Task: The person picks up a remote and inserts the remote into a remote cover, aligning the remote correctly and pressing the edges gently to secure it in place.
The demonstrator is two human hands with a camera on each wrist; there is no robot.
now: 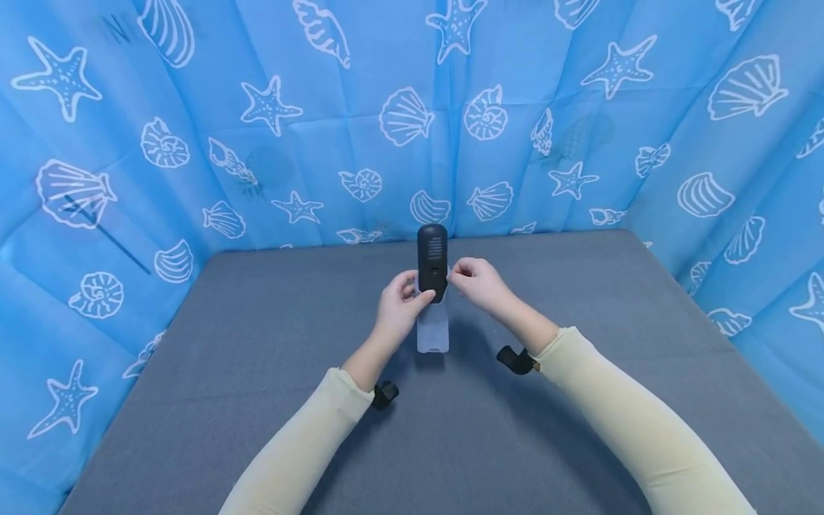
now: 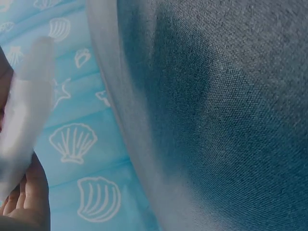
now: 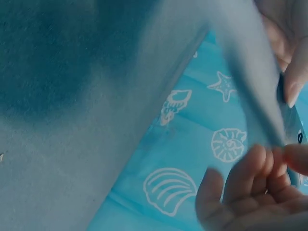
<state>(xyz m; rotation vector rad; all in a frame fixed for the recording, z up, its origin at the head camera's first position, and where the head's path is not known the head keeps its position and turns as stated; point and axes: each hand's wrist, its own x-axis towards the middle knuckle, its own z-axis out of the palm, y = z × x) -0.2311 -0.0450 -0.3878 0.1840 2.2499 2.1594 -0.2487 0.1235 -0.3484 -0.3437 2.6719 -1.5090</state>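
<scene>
A black remote control, its back with small printed text facing me, is held upright above the table. Its lower part sits inside a translucent whitish sleeve, which hangs down below it. My left hand grips the remote and sleeve from the left, with the thumb across the remote's lower end. On the other side my right hand pinches the sleeve's edge between thumb and fingertips. In the left wrist view the sleeve is blurred. The right wrist view shows the sleeve running down to the right fingers.
Dark grey cloth covers the table. Behind and at both sides hangs a blue curtain with white shells and starfish. Black wrist-worn devices sit under both forearms.
</scene>
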